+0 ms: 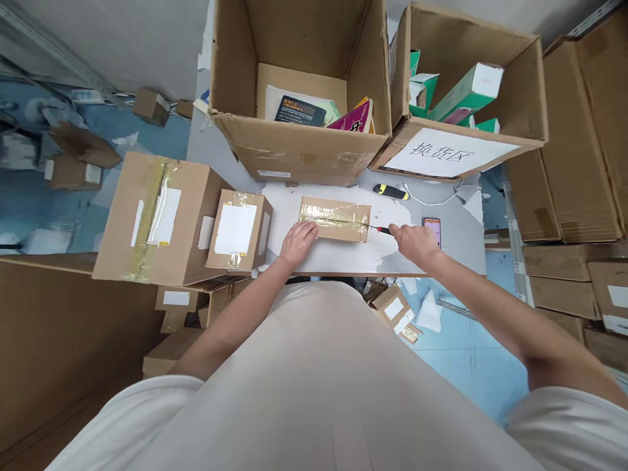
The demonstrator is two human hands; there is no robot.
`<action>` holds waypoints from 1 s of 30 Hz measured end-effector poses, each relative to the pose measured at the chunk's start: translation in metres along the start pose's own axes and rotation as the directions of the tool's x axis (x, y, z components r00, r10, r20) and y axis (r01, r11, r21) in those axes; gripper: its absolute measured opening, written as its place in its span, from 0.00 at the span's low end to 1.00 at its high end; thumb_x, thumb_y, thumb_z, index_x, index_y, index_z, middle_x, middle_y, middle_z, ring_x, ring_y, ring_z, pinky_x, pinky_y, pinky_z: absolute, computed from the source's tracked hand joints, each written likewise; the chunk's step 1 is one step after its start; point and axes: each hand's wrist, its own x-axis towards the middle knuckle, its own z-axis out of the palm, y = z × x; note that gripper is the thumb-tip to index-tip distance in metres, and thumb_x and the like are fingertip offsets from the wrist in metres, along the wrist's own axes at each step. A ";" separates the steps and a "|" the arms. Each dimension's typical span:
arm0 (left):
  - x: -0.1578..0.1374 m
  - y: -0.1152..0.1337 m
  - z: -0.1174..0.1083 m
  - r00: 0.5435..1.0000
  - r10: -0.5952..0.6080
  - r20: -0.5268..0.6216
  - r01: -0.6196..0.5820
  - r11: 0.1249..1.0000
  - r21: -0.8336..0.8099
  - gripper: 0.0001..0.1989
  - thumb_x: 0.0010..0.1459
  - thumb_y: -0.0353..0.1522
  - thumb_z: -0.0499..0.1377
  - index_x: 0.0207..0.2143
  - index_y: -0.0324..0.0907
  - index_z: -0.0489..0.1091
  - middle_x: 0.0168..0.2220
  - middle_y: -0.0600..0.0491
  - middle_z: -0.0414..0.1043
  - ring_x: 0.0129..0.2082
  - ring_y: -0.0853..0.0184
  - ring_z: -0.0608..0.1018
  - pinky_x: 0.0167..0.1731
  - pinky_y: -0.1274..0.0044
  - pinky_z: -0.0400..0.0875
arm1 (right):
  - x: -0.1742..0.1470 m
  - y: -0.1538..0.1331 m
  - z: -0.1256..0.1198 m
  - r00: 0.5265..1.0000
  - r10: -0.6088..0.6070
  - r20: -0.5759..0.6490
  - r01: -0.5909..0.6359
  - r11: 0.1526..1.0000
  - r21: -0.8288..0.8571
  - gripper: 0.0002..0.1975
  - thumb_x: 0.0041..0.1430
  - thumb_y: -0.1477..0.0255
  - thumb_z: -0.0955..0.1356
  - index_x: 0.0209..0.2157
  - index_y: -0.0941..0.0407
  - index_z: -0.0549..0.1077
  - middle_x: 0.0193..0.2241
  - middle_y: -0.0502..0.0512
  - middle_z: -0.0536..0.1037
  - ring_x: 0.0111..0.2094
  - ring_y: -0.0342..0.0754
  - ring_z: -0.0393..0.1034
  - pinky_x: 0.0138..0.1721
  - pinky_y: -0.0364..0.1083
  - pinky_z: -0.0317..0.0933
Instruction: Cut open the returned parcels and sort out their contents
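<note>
A small cardboard box (pixel 338 230) lies on the worktable, with shiny yellowish tape along its top and a dark slit line in the tape. My left hand (pixel 297 243) grips its near left corner, fingers over the top edge. My right hand (pixel 417 245) is closed around a slim knife-like tool (pixel 383 230) with a red and black handle. Its thin metal tip touches the right end of the box at the taped seam. The tool's exact kind is too small to tell. A phone (pixel 432 229) with a lit screen lies just beyond my right hand.
Two taped, labelled boxes, a large one (pixel 196 196) and a smaller one (pixel 235 229), stand left. Behind are an open carton (pixel 304 154) holding books and another (pixel 454 147) holding green-and-white boxes. A yellow-black utility knife (pixel 391 191) and a white cable (pixel 432 202) lie nearby.
</note>
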 end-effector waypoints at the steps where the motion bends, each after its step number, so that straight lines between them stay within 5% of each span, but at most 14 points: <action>1: 0.000 0.001 -0.001 1.000 0.004 0.004 -0.004 1.000 0.017 0.16 0.64 0.34 0.50 0.49 0.44 0.72 0.52 0.45 0.72 0.57 0.57 0.69 0.60 0.60 0.58 | -0.004 0.005 0.004 1.000 0.006 -0.007 -0.006 1.000 0.023 0.17 0.60 0.80 0.56 0.47 0.56 0.67 0.37 0.67 0.78 0.37 0.58 0.75 0.38 0.52 0.59; 4: 0.002 0.007 -0.007 0.999 0.037 0.031 -0.040 0.994 0.098 0.16 0.63 0.33 0.49 0.50 0.43 0.71 0.51 0.44 0.72 0.56 0.56 0.70 0.58 0.61 0.59 | -0.016 0.022 0.022 0.997 0.063 -0.047 -0.054 0.983 0.177 0.12 0.62 0.71 0.59 0.46 0.55 0.67 0.36 0.65 0.78 0.36 0.58 0.75 0.36 0.52 0.60; 6: 0.004 0.014 -0.013 0.995 0.060 0.074 -0.072 0.980 0.184 0.17 0.62 0.34 0.50 0.50 0.41 0.70 0.50 0.42 0.72 0.54 0.54 0.70 0.56 0.60 0.59 | -0.021 0.028 0.040 0.988 0.143 -0.051 -0.106 0.891 0.442 0.15 0.62 0.64 0.62 0.48 0.55 0.66 0.34 0.61 0.78 0.31 0.54 0.74 0.33 0.49 0.62; 7: 0.007 0.017 -0.017 0.993 0.065 0.100 -0.086 0.970 0.229 0.17 0.61 0.35 0.50 0.49 0.40 0.70 0.49 0.41 0.72 0.53 0.53 0.70 0.55 0.59 0.59 | -0.022 0.027 0.049 0.984 0.176 -0.029 -0.122 0.780 0.614 0.18 0.61 0.60 0.62 0.50 0.54 0.65 0.33 0.59 0.77 0.28 0.51 0.73 0.30 0.48 0.63; 9: 0.015 0.024 -0.024 0.986 0.065 0.151 -0.108 0.947 0.303 0.19 0.60 0.39 0.53 0.49 0.40 0.69 0.48 0.40 0.71 0.52 0.51 0.70 0.56 0.57 0.56 | -0.020 0.016 0.067 0.980 0.198 0.031 -0.115 0.431 0.895 0.25 0.60 0.56 0.61 0.55 0.52 0.59 0.35 0.56 0.76 0.22 0.45 0.71 0.24 0.45 0.64; 11: 0.027 0.029 -0.030 0.979 0.071 0.191 -0.135 0.929 0.346 0.25 0.56 0.44 0.56 0.51 0.40 0.67 0.51 0.39 0.68 0.54 0.49 0.68 0.58 0.56 0.52 | -0.014 -0.003 0.081 0.980 0.188 0.059 -0.076 0.087 0.993 0.30 0.58 0.53 0.62 0.59 0.50 0.55 0.37 0.54 0.74 0.19 0.42 0.69 0.19 0.44 0.64; 14: 0.051 0.032 -0.033 0.966 0.091 0.241 -0.177 0.913 0.367 0.43 0.46 0.52 0.61 0.59 0.38 0.58 0.60 0.37 0.58 0.62 0.44 0.58 0.61 0.55 0.43 | -0.004 -0.031 0.092 0.980 0.197 0.038 -0.005 -0.163 0.987 0.35 0.55 0.53 0.64 0.62 0.49 0.54 0.37 0.53 0.73 0.19 0.41 0.69 0.18 0.43 0.65; 17: 0.068 0.031 -0.030 0.950 0.054 0.309 -0.174 0.910 0.375 0.58 0.38 0.57 0.63 0.64 0.36 0.49 0.65 0.34 0.48 0.65 0.40 0.49 0.61 0.53 0.37 | -0.002 -0.044 0.096 0.987 0.156 0.020 0.019 -0.244 0.970 0.37 0.55 0.53 0.65 0.64 0.49 0.54 0.36 0.52 0.72 0.20 0.40 0.69 0.17 0.41 0.63; 23: 0.071 0.027 -0.024 0.944 0.010 0.329 -0.144 0.911 0.386 0.62 0.34 0.59 0.63 0.65 0.36 0.47 0.64 0.34 0.50 0.64 0.41 0.51 0.62 0.52 0.33 | -0.001 -0.038 0.105 0.996 0.083 -0.018 0.042 -0.307 0.951 0.37 0.57 0.55 0.66 0.65 0.47 0.54 0.34 0.51 0.72 0.19 0.39 0.68 0.17 0.41 0.64; 30: 0.073 0.026 -0.020 0.958 0.042 0.284 -0.145 0.925 0.350 0.60 0.32 0.58 0.64 0.64 0.36 0.51 0.61 0.36 0.55 0.61 0.42 0.56 0.63 0.54 0.34 | 0.018 -0.013 0.097 1.000 -0.031 0.000 -0.004 -0.110 0.994 0.31 0.58 0.62 0.68 0.62 0.50 0.61 0.25 0.48 0.73 0.13 0.38 0.63 0.13 0.41 0.61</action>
